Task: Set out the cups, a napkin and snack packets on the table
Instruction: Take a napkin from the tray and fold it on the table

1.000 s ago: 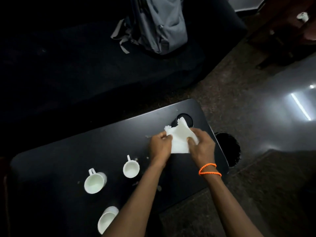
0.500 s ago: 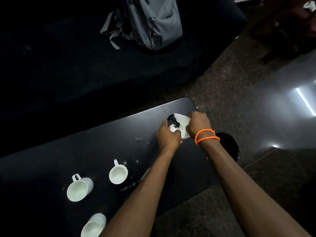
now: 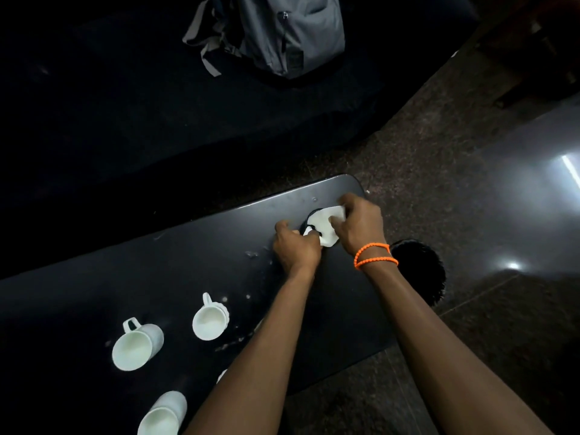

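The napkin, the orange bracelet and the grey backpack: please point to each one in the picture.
napkin (image 3: 323, 226), head view, on its white middle between the hands.
orange bracelet (image 3: 373, 257), head view, on the beads across the right wrist.
grey backpack (image 3: 292, 32), head view, on its front panel.

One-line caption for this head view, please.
Both hands, left and right, press a white napkin onto the black table beside three white cups.

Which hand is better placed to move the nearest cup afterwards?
Probably the left hand: the cups stand on its side of the table. The right hand holds the napkin farther away.
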A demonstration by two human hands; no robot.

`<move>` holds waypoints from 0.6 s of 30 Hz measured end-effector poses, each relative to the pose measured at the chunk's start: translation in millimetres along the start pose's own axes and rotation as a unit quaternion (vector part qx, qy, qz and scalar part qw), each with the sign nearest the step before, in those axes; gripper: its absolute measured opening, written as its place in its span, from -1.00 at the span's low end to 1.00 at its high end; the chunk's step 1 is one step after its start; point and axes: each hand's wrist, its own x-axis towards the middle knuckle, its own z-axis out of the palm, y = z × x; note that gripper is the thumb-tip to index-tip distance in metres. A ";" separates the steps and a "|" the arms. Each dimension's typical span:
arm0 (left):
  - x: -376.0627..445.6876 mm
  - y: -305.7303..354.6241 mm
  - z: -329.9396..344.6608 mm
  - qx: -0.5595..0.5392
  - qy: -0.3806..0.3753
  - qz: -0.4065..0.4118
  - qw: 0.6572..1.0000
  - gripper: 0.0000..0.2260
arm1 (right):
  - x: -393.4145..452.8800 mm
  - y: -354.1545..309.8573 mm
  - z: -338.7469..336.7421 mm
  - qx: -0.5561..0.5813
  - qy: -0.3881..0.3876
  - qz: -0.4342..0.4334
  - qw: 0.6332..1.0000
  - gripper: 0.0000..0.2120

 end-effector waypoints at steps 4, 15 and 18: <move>4.9 -5.6 0.8 -0.035 0.006 -0.029 0.999 -0.41 | -4.8 8.7 3.3 0.051 0.091 -0.008 0.995 -0.79; 24.7 -6.6 -8.8 0.023 0.021 0.012 0.999 -0.67 | -2.6 27.0 7.5 0.217 0.073 0.135 0.964 -0.62; 27.6 -5.5 -7.5 0.056 -0.075 0.019 0.995 -0.56 | -1.3 31.4 13.4 0.303 -0.053 0.224 0.925 -0.41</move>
